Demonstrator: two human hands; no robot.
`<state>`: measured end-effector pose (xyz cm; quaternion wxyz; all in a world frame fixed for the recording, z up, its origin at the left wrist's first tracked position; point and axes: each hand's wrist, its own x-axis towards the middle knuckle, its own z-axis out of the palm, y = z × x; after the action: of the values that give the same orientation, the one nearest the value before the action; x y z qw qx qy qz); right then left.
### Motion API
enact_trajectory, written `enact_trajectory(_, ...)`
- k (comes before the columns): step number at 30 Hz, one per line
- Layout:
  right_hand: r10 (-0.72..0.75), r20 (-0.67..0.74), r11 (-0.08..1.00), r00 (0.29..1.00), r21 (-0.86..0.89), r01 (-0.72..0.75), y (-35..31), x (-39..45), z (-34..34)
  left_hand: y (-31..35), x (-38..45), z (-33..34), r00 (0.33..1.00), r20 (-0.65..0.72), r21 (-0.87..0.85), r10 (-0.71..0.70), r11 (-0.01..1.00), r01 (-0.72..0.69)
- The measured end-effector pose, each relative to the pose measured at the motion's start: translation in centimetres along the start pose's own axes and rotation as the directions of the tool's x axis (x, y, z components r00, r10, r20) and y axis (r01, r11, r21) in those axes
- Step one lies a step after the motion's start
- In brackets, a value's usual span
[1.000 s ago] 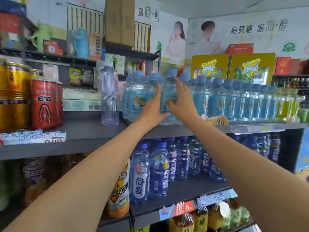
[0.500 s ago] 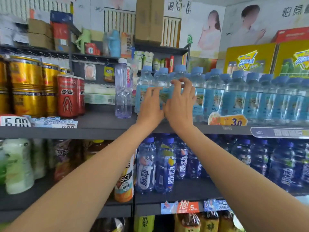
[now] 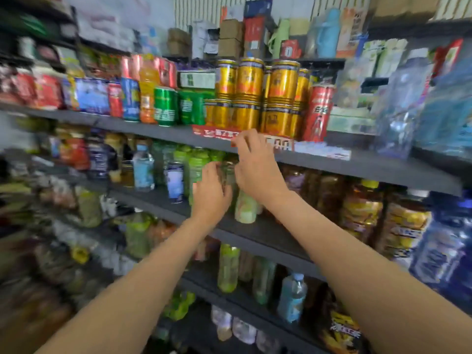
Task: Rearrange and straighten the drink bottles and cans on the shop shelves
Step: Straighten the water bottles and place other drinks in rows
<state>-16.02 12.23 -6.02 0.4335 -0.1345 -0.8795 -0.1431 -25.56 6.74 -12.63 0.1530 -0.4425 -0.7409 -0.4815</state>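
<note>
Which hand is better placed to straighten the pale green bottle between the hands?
Probably the right hand: it sits directly above the pale green bottle, while the left hand lies beside it.

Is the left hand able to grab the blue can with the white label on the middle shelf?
Probably yes. The left hand is just right of the blue can, which stands at the shelf's front edge with nothing in front of it.

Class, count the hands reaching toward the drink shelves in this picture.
2: left hand at the green bottles, right hand just above it, by the shelf-edge price label. None seem hidden.
</note>
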Motion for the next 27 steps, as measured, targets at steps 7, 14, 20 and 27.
enact_trajectory(7,0.098,0.521,0.995,0.848,-0.031,-0.096,-14.5,4.8,13.1,-17.7,3.4,-11.1,0.923,0.216,0.313,-0.319,0.918,0.244)
enact_trajectory(14,0.182,0.597,0.978,0.781,-0.028,-0.206,-18.6,9.8,20.9,-26.0,8.4,-15.2,0.912,0.278,0.338,-0.303,0.919,0.203)
enact_trajectory(20,0.32,0.598,0.916,0.735,0.002,-0.401,-19.4,14.2,28.5,-31.4,13.0,-14.0,0.874,0.379,0.332,-0.305,0.926,0.179)
enact_trajectory(27,0.615,0.484,0.66,0.623,0.117,-0.742,-17.1,18.9,36.4,-37.6,19.2,-11.9,0.743,0.623,0.215,-0.246,0.967,0.14)
